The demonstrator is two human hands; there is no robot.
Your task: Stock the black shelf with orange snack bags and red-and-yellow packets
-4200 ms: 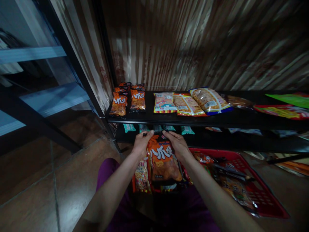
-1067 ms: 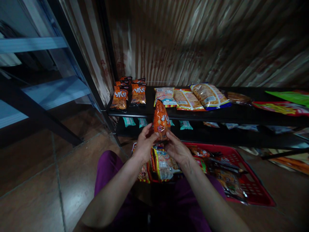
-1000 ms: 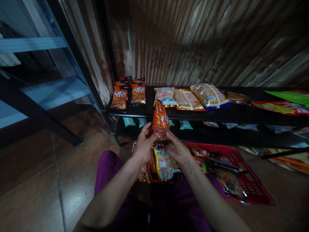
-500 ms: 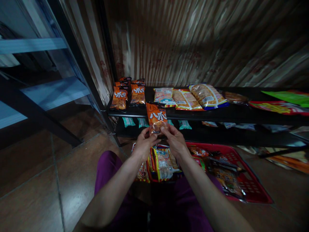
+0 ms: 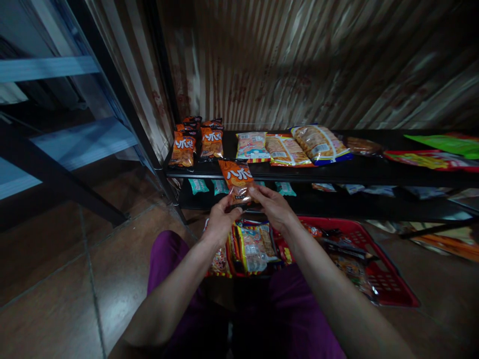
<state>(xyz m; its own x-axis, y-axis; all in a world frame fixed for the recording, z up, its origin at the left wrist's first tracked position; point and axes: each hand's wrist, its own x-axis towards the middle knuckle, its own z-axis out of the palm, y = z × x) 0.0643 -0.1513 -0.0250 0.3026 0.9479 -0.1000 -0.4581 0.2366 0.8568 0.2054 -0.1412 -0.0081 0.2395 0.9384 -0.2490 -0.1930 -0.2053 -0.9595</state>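
Note:
An orange snack bag (image 5: pixel 238 180) with white lettering is held up between both hands, in front of the black shelf's edge. My left hand (image 5: pixel 221 217) grips its lower left corner, while my right hand (image 5: pixel 275 205) pinches its lower right side. Behind it on the shelf (image 5: pixel 337 167), several matching orange snack bags (image 5: pixel 183 148) stand in two rows at the left end. Below my hands is a red basket (image 5: pixel 387 267) with several colourful snack packets (image 5: pixel 254 249) in it, partly covered by my right forearm.
Larger snack bags (image 5: pixel 318 143) lie along the upper shelf, with green and red packets (image 5: pixel 445 144) at the far right. Small teal packets (image 5: pixel 198 186) sit on the lower shelf. A dark metal frame with pale blue boards (image 5: pixel 82 144) stands at left. A striped curtain (image 5: pixel 239 65) hangs behind.
The orange bag has shifted slightly left and now leans to the left at its top. My right hand has slid a little higher along its side.

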